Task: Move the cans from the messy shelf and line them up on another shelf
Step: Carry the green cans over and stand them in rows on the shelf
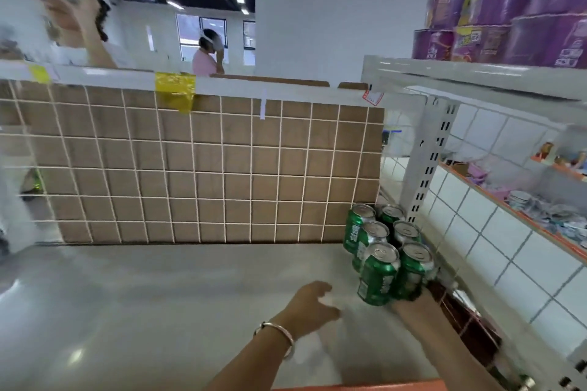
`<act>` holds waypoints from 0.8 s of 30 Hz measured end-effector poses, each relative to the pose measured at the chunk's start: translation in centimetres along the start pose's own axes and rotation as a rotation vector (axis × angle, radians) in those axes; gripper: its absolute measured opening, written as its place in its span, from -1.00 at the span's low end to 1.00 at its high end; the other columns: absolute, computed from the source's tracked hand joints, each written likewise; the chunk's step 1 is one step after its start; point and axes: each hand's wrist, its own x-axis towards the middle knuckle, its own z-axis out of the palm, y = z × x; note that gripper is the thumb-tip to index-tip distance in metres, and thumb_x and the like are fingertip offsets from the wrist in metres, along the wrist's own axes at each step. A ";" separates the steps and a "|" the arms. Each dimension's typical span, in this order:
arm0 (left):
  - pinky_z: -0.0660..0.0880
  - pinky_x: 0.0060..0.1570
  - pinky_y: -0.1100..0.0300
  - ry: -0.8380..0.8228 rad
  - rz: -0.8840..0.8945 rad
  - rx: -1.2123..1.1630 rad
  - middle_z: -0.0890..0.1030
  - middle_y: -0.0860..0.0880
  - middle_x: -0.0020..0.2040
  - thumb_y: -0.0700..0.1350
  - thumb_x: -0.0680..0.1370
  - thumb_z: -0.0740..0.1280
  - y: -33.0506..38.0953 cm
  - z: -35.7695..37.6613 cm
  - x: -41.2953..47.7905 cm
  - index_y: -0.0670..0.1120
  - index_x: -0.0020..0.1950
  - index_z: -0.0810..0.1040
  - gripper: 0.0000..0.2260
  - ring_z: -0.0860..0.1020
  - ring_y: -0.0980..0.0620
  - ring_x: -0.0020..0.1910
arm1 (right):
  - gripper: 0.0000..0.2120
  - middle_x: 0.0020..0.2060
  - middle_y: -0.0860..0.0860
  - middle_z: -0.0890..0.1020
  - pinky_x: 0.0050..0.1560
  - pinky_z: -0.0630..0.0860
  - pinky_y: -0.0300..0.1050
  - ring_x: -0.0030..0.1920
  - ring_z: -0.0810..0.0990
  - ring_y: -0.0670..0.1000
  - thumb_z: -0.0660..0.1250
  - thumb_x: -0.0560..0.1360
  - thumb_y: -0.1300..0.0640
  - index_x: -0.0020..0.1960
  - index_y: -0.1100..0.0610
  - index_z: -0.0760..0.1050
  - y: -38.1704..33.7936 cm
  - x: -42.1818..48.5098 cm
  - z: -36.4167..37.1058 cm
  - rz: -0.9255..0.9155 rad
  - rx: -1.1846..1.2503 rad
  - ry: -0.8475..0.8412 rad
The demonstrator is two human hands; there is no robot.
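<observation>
1. six green cans (386, 252) stand upright in two rows of three, touching each other, at the right end of the white shelf (158, 311), tight against the wire grid side (470, 251).
2. handling, as a judgement: stiff thin metal with smooth, probably slippery sides. if full, they are fairly heavy for their size, and they tip easily when nudged near the top. best taken round the middle of the body, fingers on one side and thumb opposite, not by the rim.
3. the left hand (313, 300), with a bracelet (276, 332) at the wrist, hovers low over the bare shelf just left of the front cans. its fingers are loosely curled and blurred, and it holds nothing.
4. the right hand (409, 301) reaches in along the grid side to the base of the front right can (416, 270). its fingers are mostly hidden, so i cannot tell whether it grips the can or only touches it.
</observation>
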 end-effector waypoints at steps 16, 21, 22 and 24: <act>0.38 -0.27 0.49 0.490 -0.235 -0.152 0.52 0.11 -0.28 -0.05 0.28 0.41 -17.6 -22.7 -26.2 -0.16 0.04 0.59 -0.63 0.50 0.29 -0.34 | -0.66 -0.10 0.10 0.61 0.04 0.47 -0.04 -0.05 0.58 0.13 0.31 0.46 0.21 0.24 0.11 0.46 -9.3 -19.8 28.0 -0.299 -0.187 -0.455; 0.28 -0.47 0.51 0.544 -0.377 -0.144 0.47 0.02 -0.31 -0.21 0.44 0.34 -22.7 -30.0 -37.4 -0.09 -0.10 0.48 -0.91 0.41 0.35 -0.56 | -0.62 -0.03 0.07 0.64 0.09 0.48 -0.10 0.03 0.59 0.11 0.29 0.42 0.10 0.23 0.10 0.47 -14.8 -30.2 37.5 -0.448 -0.307 -0.645; 0.27 -0.50 0.51 0.572 -0.388 -0.147 0.44 0.02 -0.35 -0.26 0.46 0.32 -23.3 -31.5 -39.3 -0.06 -0.14 0.44 -0.88 0.40 0.34 -0.60 | -0.72 -0.08 0.05 0.63 0.02 0.46 -0.17 0.01 0.59 0.09 0.28 0.44 0.15 0.15 0.10 0.51 -16.3 -32.3 38.9 -0.504 -0.348 -0.700; 0.27 -0.49 0.48 0.637 -0.439 -0.134 0.40 0.03 -0.39 -0.24 0.47 0.31 -24.6 -34.0 -42.5 -0.06 -0.18 0.42 -0.89 0.40 0.27 -0.55 | -0.86 -0.34 -0.05 0.55 -0.22 0.42 -0.25 -0.24 0.55 -0.02 0.27 0.43 0.24 -0.20 0.03 0.52 -18.9 -35.9 41.2 -0.623 -0.437 -0.817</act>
